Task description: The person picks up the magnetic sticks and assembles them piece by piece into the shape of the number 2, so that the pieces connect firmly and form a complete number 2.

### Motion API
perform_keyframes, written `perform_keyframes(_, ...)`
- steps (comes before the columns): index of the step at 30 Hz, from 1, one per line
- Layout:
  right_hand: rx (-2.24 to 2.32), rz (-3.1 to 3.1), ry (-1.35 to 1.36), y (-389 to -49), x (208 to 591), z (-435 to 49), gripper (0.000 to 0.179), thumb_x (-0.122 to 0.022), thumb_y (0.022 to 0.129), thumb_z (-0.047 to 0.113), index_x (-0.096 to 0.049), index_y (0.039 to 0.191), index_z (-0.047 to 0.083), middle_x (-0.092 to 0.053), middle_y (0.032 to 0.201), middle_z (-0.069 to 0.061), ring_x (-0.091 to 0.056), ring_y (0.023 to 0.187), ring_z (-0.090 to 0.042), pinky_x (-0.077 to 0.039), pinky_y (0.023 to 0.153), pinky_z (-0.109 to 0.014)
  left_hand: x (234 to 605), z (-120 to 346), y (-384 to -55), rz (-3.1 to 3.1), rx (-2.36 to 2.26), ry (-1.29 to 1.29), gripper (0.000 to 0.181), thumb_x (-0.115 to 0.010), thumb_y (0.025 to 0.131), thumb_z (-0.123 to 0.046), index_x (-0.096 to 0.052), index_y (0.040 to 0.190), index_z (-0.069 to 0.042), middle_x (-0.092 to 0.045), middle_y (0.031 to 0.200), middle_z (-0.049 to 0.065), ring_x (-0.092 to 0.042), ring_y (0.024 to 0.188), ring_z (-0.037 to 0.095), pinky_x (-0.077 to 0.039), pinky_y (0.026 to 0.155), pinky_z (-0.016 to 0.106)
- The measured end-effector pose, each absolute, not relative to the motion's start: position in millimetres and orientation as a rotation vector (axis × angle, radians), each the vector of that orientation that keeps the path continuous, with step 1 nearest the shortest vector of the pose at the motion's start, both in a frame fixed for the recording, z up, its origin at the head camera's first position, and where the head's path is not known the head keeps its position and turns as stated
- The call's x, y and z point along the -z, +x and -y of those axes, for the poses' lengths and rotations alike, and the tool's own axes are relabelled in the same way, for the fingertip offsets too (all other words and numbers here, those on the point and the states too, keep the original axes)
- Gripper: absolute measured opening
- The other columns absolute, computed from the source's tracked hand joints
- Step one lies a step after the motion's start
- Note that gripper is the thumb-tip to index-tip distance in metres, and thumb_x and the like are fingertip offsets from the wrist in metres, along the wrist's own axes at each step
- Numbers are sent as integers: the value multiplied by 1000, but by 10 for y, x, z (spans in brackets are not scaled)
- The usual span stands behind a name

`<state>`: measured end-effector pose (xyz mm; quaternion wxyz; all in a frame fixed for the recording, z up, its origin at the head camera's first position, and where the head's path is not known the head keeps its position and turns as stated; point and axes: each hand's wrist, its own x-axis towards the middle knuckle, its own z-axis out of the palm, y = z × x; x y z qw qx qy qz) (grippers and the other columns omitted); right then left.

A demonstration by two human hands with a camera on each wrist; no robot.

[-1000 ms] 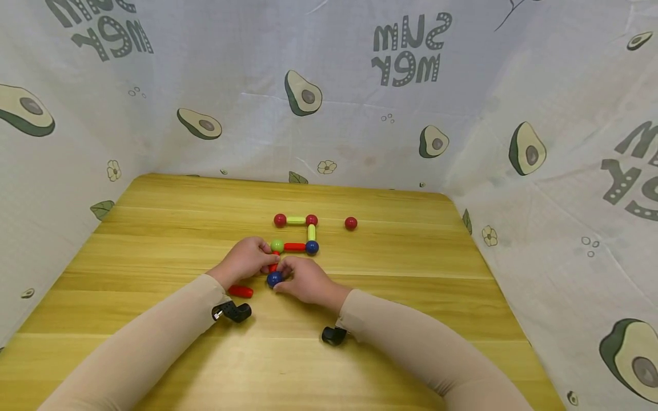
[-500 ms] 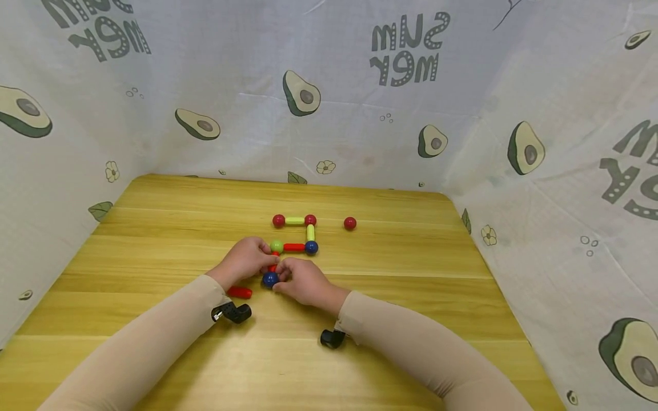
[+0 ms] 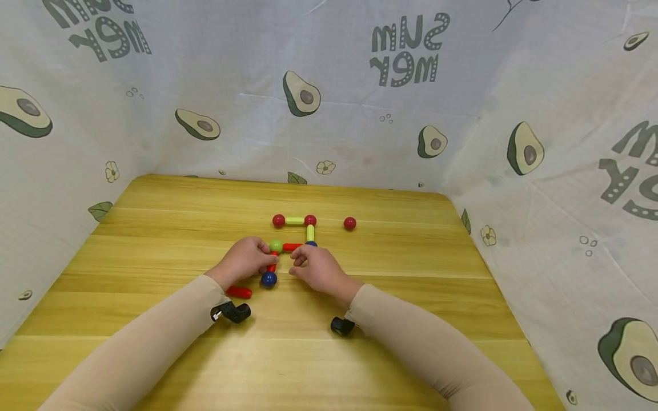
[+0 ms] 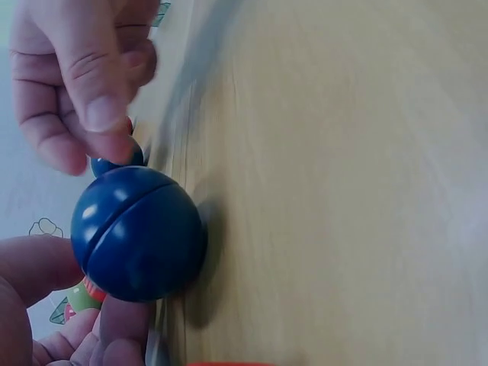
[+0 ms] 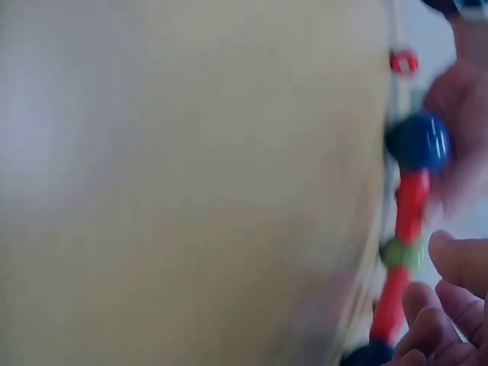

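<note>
My left hand (image 3: 241, 264) pinches a red rod (image 3: 272, 266) that links a light green ball (image 3: 276, 246) to a blue ball (image 3: 269, 279) at the near end. Just to the right, my right hand (image 3: 323, 270) holds nothing, its fingers loosely bent and apart from the blue ball. From the green ball a second red rod (image 3: 292, 247) runs right to another blue ball (image 3: 311, 244), partly behind the right hand. In the left wrist view the near blue ball (image 4: 141, 233) looms large, with a groove around it.
Beyond that blue ball, a yellow-green rod (image 3: 311, 233) leads to a red ball (image 3: 310, 220), then another yellow-green rod (image 3: 295, 221) and red ball (image 3: 279, 221). A loose red ball (image 3: 349, 223) lies to the right. Beside the left wrist lies a red rod (image 3: 240, 293).
My right hand has let go of the near blue ball and moved right and slightly away. That ball has shifted a little left. The left hand has stayed on the rod.
</note>
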<state>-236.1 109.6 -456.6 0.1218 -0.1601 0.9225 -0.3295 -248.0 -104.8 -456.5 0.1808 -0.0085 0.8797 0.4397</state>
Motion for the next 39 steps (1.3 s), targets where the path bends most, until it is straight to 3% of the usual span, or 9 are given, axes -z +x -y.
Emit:
perform_keyframes(3, 931, -2771, -414, -2491, 4538, -1217, 30, -78, 97, 19, -71, 125, 13, -71, 110, -4, -64, 96, -20, -55, 89, -37, 4563, 1048, -2477, -2486, -1236, -21, 33, -78, 97, -29, -64, 111, -3, -68, 85, 9, -58, 71, 20, -48, 63, 27)
perform_keyframes(10, 834, -2785, -386, -2785, 4635, -1469, 51, -78, 97, 20, -63, 145, 20, -62, 136, -14, -62, 126, -29, -51, 109, -46, 4561, 1045, -2464, -2489, -1234, -21, 32, -78, 97, -28, -63, 110, -3, -67, 84, 9, -58, 70, 20, -47, 63, 27)
perform_keyframes(18, 879, -2680, -455, -2861, 4672, -1522, 44, -72, 101, 19, -65, 145, 21, -70, 134, -7, -64, 116, -22, -50, 110, -43, 4568, 1041, -2477, -2491, -1241, -21, 32, -78, 96, -28, -63, 110, -3, -67, 84, 9, -57, 70, 20, -47, 62, 28)
perform_keyframes(39, 839, -2686, -434, -2859, 4656, -1494, 43, -71, 102, 21, -65, 145, 22, -70, 137, -8, -65, 120, -24, -49, 112, -44, 4617, 1076, -2502, -2472, -1250, -11, 33, -77, 97, -32, -65, 111, -4, -70, 89, 9, -62, 76, 21, -51, 66, 28)
